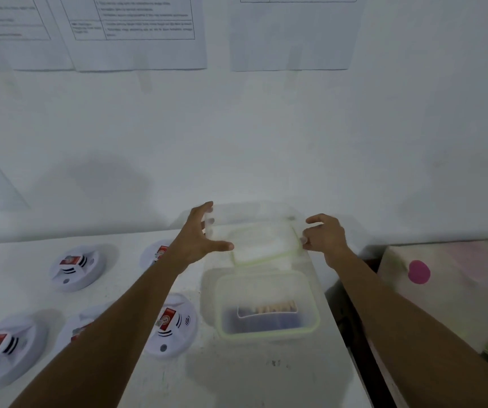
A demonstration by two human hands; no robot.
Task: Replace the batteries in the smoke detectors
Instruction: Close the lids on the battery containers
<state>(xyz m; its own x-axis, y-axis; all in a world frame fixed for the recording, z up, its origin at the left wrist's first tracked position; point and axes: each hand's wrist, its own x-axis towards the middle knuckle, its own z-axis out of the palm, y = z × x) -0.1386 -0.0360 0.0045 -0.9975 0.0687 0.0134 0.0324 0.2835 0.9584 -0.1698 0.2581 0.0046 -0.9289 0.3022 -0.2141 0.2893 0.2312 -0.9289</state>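
Both hands hold a clear plastic lid (pixel 254 214) in the air at the back of the white table (pixel 236 378). My left hand (pixel 200 235) grips its left edge, thumb stretched under it. My right hand (pixel 326 237) pinches its right edge. Seen through the lid is a small green-rimmed container (pixel 266 256) with something white inside. Nearer to me stands an open green-rimmed container (pixel 269 334) that holds dark batteries with pale tips. Several white round smoke detectors lie to the left, among them one (pixel 74 269) far left and one (pixel 173 326) beside the battery container. The picture is blurred.
The white wall (pixel 295 142) rises right behind the table, with printed sheets (pixel 136 30) taped high up. Past the table's right edge is a dark gap, then a pale box (pixel 457 278) with a pink dot. My left forearm crosses over two of the detectors.
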